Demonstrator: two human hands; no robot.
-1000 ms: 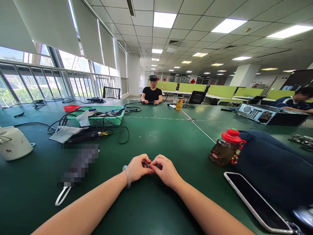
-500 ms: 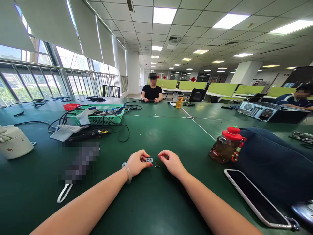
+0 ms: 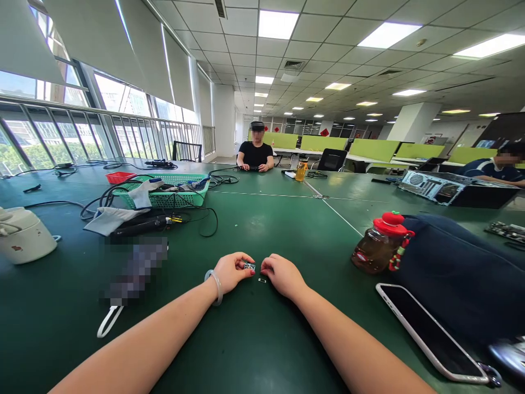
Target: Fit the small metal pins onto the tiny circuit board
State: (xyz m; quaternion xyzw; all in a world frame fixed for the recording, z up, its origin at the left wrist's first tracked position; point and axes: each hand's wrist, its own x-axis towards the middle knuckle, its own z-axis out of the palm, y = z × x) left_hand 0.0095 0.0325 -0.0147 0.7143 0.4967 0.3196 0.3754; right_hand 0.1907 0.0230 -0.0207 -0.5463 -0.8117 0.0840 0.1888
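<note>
Between the thumb and fingers of my left hand [image 3: 232,272], which wears a pale bangle [image 3: 216,287], is a small circuit board [image 3: 249,266]. Just to its right, my right hand [image 3: 284,273] is closed in a pinch low over the green table [image 3: 254,339]. Whatever lies between those fingertips is hidden or too small to name. A tiny pale rectangular piece [image 3: 262,280] rests on the table just below the gap between my hands.
On the left are a green basket [image 3: 180,203] of cables, a white pot-like appliance [image 3: 27,241] and a blurred pouch. To the right stand a red-lidded bottle [image 3: 375,246], a dark blue bag [image 3: 455,273] and a phone [image 3: 426,328]. A person [image 3: 256,150] sits across the table.
My right hand has moved slightly left and down, its fingertips closing over the spot where a tiny speck lay beside the rectangular piece. My left hand still holds the board.
</note>
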